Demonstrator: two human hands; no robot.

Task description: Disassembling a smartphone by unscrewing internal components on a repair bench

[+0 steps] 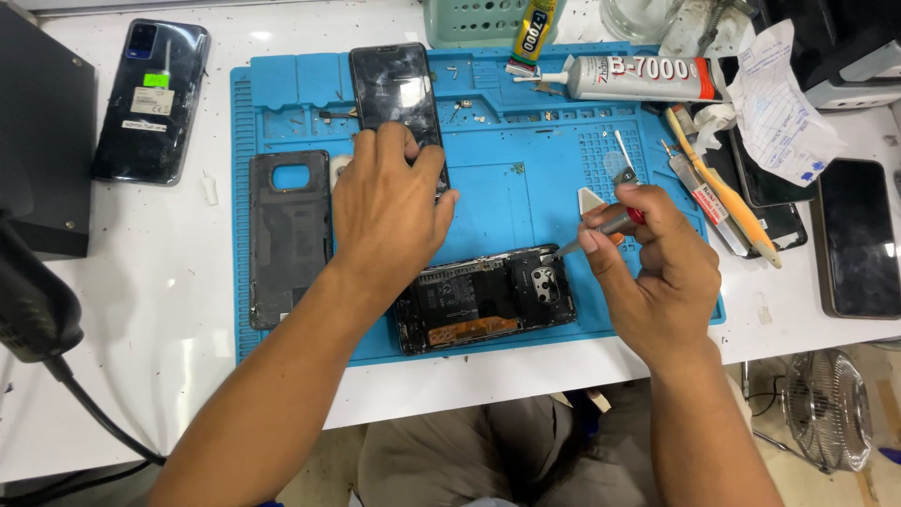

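Observation:
An opened phone (483, 299) with its back removed lies on the blue repair mat (526, 178), its circuit parts and camera module showing. My right hand (648, 272) grips a small screwdriver (605, 225), its tip just above the phone's top right corner. My left hand (387, 207) rests on the lower end of a black phone screen (394, 89) lying on the mat. A dark grey back cover (289, 235) lies to the left of that hand.
Two glue tubes (638, 77) lie at the mat's top edge beside a green basket (474, 21). A dark blue phone (150, 99) lies far left, more phones (859, 235) far right. Tweezers, a yellow-handled tool (723, 192) and crumpled paper sit right. A fan stands below.

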